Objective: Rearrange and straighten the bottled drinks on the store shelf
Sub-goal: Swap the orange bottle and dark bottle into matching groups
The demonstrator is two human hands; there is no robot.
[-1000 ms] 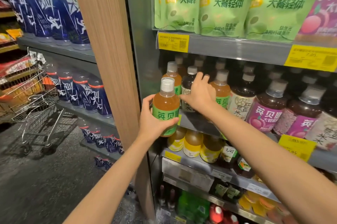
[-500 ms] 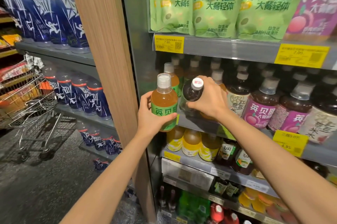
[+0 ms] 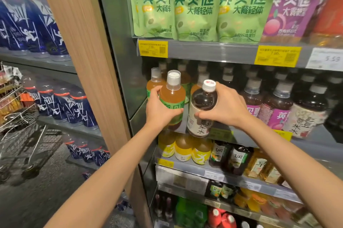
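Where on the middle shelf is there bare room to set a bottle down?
Bare shelf shows at the left end, between the cabinet wall and the amber bottles. Rightward, the purple-label bottles stand packed row on row.

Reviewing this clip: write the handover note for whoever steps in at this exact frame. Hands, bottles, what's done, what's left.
Left hand: grips the amber bottle with the green label, held off the middle shelf at its left end.
Right hand: grips the dark bottle with the cream label, held in front of the same shelf.
Shelf: more amber bottles stand at the left; purple-label bottles and another cream-label bottle stand to the right.
Done: both bottles are pulled out of the row.
Left: likely seat each with its own kind, labels facing out, then straighten the front row.
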